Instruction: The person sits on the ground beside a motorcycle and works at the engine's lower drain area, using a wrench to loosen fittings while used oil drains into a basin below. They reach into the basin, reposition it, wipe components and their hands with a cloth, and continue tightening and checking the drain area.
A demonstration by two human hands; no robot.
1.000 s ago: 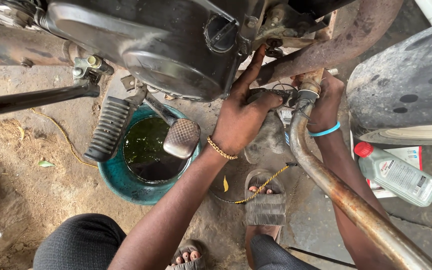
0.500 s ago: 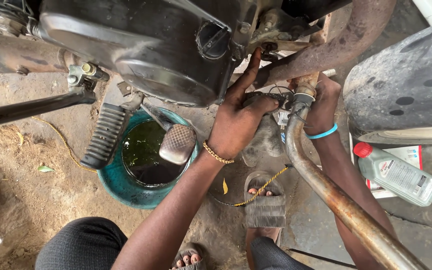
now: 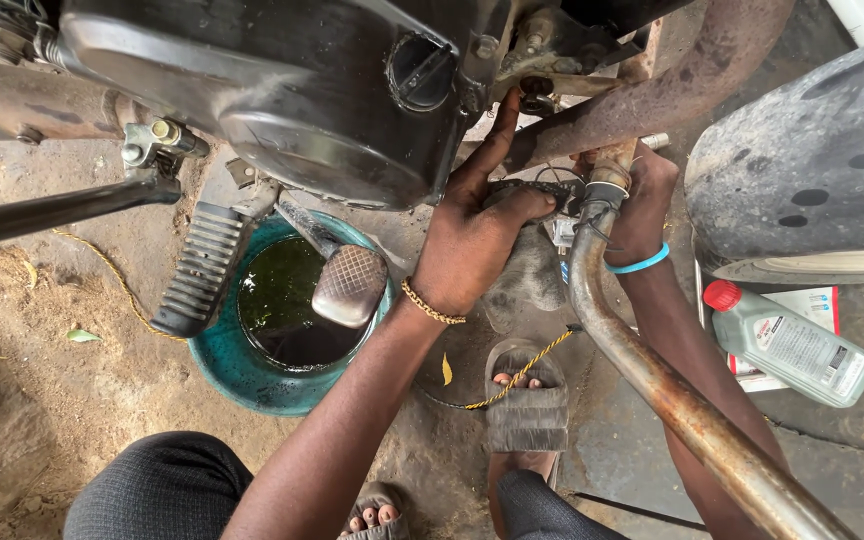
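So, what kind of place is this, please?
Probably an outdoor, roadside-style motorcycle repair spot: bare dirt ground, a motorcycle engine overhead, and a teal basin of dark drained oil beneath it.

Right hand [image 3: 642, 205] (behind exhaust pipe [image 3: 652, 370])

- Teal basin [image 3: 222, 375] holding dark green oil [image 3: 287, 310]
- Rust-brown exhaust pipe [image 3: 672, 390]
- Grey bottle [image 3: 792, 350] with red cap [image 3: 722, 295]
- Blue wristband [image 3: 637, 264]
- Gold beaded bracelet [image 3: 430, 305]
- Black engine cover [image 3: 282, 90]
- Yellow-black striped cord [image 3: 522, 372]
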